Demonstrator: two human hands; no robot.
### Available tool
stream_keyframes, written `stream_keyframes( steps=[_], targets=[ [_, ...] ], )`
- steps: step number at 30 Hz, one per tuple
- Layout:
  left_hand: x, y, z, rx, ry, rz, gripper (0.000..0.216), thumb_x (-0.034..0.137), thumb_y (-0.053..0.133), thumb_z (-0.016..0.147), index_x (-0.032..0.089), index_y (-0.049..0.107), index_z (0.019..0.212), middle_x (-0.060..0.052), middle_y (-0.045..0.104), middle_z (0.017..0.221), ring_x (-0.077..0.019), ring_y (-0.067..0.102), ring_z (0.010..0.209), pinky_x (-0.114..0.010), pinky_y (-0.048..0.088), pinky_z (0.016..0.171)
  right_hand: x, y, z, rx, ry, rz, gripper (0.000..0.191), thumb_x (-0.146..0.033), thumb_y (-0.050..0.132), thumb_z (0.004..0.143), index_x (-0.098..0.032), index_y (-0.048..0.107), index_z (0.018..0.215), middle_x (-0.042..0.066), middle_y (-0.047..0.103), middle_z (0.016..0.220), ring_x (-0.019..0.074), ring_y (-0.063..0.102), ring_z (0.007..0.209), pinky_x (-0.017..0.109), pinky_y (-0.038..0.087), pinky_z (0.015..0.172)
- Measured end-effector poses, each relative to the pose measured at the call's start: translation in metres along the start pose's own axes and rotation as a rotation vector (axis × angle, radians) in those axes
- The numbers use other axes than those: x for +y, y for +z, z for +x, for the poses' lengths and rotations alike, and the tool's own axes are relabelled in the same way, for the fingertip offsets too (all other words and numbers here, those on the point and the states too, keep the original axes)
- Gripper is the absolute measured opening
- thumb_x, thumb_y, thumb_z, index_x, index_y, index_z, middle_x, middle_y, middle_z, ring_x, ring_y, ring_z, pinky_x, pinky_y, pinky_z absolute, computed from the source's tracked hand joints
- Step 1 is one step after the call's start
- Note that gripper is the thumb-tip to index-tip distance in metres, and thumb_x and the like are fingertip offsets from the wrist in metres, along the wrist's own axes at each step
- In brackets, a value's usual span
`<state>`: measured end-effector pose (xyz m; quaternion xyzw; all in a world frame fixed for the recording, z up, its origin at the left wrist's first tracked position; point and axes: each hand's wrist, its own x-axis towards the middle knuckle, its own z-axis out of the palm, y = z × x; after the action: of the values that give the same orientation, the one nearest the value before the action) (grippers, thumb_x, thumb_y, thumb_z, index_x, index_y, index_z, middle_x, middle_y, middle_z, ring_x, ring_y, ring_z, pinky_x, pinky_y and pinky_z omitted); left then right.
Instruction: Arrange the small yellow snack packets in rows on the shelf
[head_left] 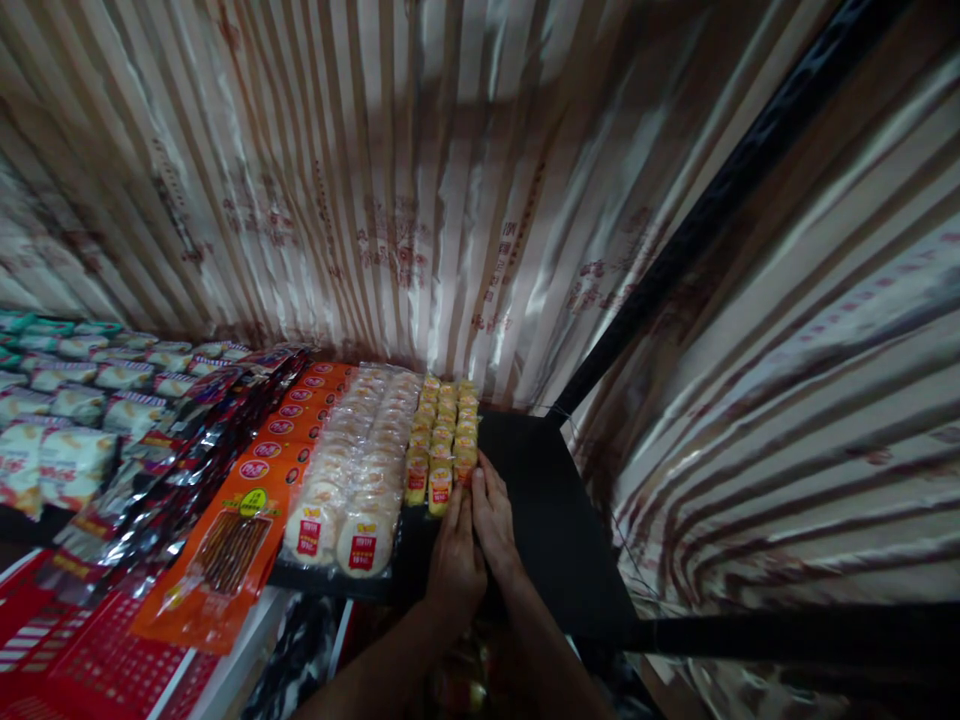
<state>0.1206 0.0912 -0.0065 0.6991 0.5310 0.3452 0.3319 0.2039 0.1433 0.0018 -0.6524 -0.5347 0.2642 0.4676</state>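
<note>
My left hand [456, 555] and my right hand [495, 515] meet at the front of the right-hand row of small yellow packets with red labels. Their fingers reach forward, close together, around the front yellow packet [465, 465] of that row. The right fingers lie along its right side, and the left fingertips are at its lower front edge. Part of the packet is hidden by the fingers. Just left stand two more rows of the same yellow packets [441, 485]. Beside them are two rows of clear-wrapped round pale cakes [365, 540] with red labels.
Further left, orange snack bags [232, 550] overlap in a row, then dark shiny packets [187, 460] and white packets [79, 465]. Black shelf board [544, 510] shows on the right, by a black post [637, 320]. Wrinkled printed sheeting [420, 200] hangs behind. A red basket [112, 650] is lower left.
</note>
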Motion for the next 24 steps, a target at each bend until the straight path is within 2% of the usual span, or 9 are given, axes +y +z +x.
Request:
stream_keyframes(
  steps=[7, 14, 20, 24],
  targets=[
    [-0.007, 0.009, -0.002, 0.066, 0.061, -0.047, 0.052, 0.015, 0.030, 0.085, 0.012, 0.031, 0.137, -0.008, 0.025, 0.147, -0.0195, 0.015, 0.137, -0.038, 0.022, 0.114, 0.003, 0.001, 0.000, -0.035, -0.019, -0.003, 0.060, -0.054, 0.028, 0.084, -0.014, 0.053, 0.122, 0.011, 0.049, 0.131, 0.0209, 0.037, 0.126, 0.043, 0.025, 0.109],
    [-0.008, 0.009, -0.004, 0.060, 0.092, 0.023, 0.052, 0.015, 0.031, 0.085, 0.008, 0.031, 0.137, -0.011, 0.028, 0.146, -0.0200, 0.016, 0.137, -0.038, 0.023, 0.113, 0.005, 0.004, -0.006, 0.027, 0.003, 0.011, 0.063, -0.052, 0.033, 0.082, -0.011, 0.047, 0.128, 0.013, 0.045, 0.135, 0.0209, 0.037, 0.125, 0.042, 0.026, 0.109],
    [-0.010, 0.008, -0.004, 0.055, 0.080, 0.027, 0.052, 0.018, 0.030, 0.086, 0.004, 0.031, 0.136, -0.015, 0.027, 0.145, -0.0213, 0.018, 0.136, -0.039, 0.025, 0.112, 0.007, 0.005, -0.006, -0.025, 0.004, 0.016, 0.059, -0.049, 0.033, 0.082, -0.013, 0.049, 0.126, 0.011, 0.045, 0.136, 0.0196, 0.035, 0.127, 0.040, 0.023, 0.110],
    [-0.010, 0.004, -0.005, 0.085, 0.151, 0.011, 0.052, 0.014, 0.030, 0.083, 0.005, 0.033, 0.134, -0.016, 0.033, 0.142, -0.0209, 0.026, 0.134, -0.040, 0.028, 0.110, -0.001, -0.003, -0.015, 0.047, 0.033, 0.039, 0.060, -0.048, 0.037, 0.081, -0.013, 0.045, 0.128, 0.012, 0.042, 0.138, 0.0192, 0.034, 0.128, 0.038, 0.024, 0.109]
  ],
)
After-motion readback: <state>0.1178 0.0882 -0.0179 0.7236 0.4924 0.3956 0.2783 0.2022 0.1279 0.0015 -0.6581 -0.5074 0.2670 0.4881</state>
